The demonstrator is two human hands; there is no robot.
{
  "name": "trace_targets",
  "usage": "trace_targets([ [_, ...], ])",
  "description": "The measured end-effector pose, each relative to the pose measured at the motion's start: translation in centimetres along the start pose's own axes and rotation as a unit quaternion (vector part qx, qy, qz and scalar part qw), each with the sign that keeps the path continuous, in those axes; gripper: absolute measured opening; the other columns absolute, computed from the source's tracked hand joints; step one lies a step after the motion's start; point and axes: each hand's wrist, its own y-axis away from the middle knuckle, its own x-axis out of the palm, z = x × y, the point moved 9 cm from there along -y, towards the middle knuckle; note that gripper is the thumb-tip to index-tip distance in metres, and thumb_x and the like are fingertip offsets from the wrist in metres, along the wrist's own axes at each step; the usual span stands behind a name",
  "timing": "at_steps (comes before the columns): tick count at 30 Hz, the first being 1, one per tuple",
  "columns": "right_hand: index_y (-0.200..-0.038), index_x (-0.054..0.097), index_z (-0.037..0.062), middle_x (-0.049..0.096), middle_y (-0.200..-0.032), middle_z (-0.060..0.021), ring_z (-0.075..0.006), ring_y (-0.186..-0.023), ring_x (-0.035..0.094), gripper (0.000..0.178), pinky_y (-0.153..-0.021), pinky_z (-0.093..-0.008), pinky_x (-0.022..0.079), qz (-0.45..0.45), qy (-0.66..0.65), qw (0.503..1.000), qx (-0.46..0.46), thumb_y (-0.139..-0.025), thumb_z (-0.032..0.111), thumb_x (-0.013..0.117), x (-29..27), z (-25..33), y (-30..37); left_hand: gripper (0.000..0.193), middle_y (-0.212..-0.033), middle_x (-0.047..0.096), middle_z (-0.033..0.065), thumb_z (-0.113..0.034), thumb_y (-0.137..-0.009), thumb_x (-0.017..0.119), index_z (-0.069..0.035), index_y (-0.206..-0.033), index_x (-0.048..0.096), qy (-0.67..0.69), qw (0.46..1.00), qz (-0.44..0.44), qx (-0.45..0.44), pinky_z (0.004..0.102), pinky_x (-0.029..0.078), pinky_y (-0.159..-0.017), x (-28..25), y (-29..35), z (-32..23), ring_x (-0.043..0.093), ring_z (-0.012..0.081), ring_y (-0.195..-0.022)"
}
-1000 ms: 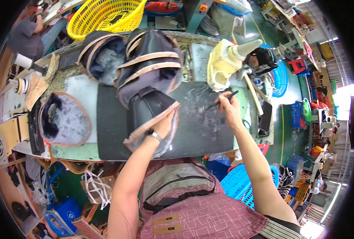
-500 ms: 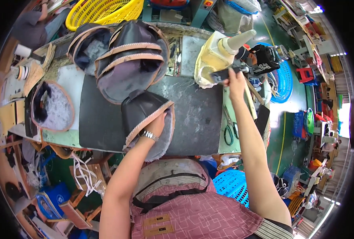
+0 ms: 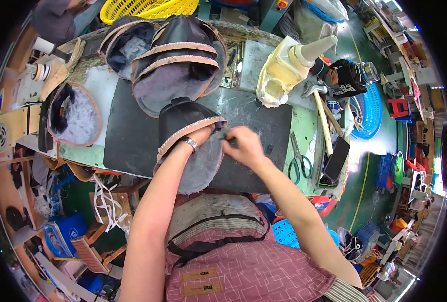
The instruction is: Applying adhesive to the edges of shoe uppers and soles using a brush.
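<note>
A black shoe upper [image 3: 185,118] with grey fleece lining and a tan stitched edge lies on the dark work mat [image 3: 128,146], its opening toward me. My left hand [image 3: 201,136] reaches into that opening; the fingers are largely hidden inside. At the right side of the opening, my right hand [image 3: 244,146] is closed on a small dark flat piece, mostly covered by the fingers, and holds it against the lining. Beyond it stands a yellowish glue bottle [image 3: 283,68] with a grey cone spout and a crusted opening low on its side.
Stacked black uppers [image 3: 175,55] stand at the back, and another lined upper [image 3: 77,116] lies left. Green-handled scissors [image 3: 299,161], a hammer [image 3: 324,121] and a dark phone-like slab [image 3: 336,161] lie right. A blue basket [image 3: 369,113] stands beyond the table's right end.
My right hand has come from the glue bottle to the upper's opening, bringing the dark piece. My left hand stays inside the upper. The view has shifted slightly.
</note>
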Motion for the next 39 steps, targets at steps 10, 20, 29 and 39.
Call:
trace_targets([
  [10, -0.078, 0.049, 0.0032, 0.055, -0.080, -0.0061, -0.0079, -0.061, 0.048, 0.011, -0.054, -0.0201, 0.041, -0.213, -0.303, 0.871, 0.324, -0.076, 0.005, 0.060, -8.1, -6.2, 5.4, 0.032, -0.111, 0.048, 0.0142, -0.013, -0.074, 0.045, -0.007, -0.105, 0.050, -0.412, 0.851, -0.125, 0.301, 0.0436, 0.033, -0.090, -1.0, 10.5, -10.2, 0.043, 0.0318, -0.104],
  [20, -0.081, 0.050, 0.0059, 0.057, -0.076, -0.0081, -0.0138, -0.070, 0.055, 0.010, -0.056, -0.0216, 0.043, -0.111, -0.597, 0.723, 0.330, -0.077, 0.014, 0.055, -2.2, -2.1, 5.2, 0.042, -0.116, 0.046, 0.0156, -0.006, -0.075, 0.045, -0.007, -0.117, 0.041, -0.528, 0.783, -0.218, 0.248, 0.0398, 0.042, -0.080, -10.6, 10.1, -8.2, 0.048, 0.0302, -0.101],
  [29, -0.092, 0.051, 0.0040, 0.059, -0.086, -0.0111, -0.0128, -0.065, 0.057, 0.015, -0.054, -0.0238, 0.049, -0.202, -0.481, 0.792, 0.317, -0.085, 0.017, 0.052, -6.5, -6.4, 3.5, 0.047, -0.113, 0.043, 0.0198, -0.020, -0.067, 0.062, -0.004, -0.107, 0.045, -0.479, 0.872, 0.049, 0.087, 0.0404, 0.042, -0.081, 0.1, 7.8, -1.3, 0.045, 0.0335, -0.102],
  [39, -0.079, 0.054, -0.0003, 0.055, -0.061, -0.0125, -0.0169, -0.053, 0.055, 0.018, -0.051, -0.0298, 0.042, -0.170, 0.110, 0.969, 0.143, -0.079, 0.017, 0.059, -12.0, -11.8, -4.1, 0.019, -0.077, 0.061, 0.0177, -0.017, -0.070, 0.058, 0.000, -0.078, 0.060, -0.296, 0.952, 0.055, 0.053, 0.0382, 0.047, -0.070, -2.8, 4.5, -3.3, 0.060, 0.0327, -0.078],
])
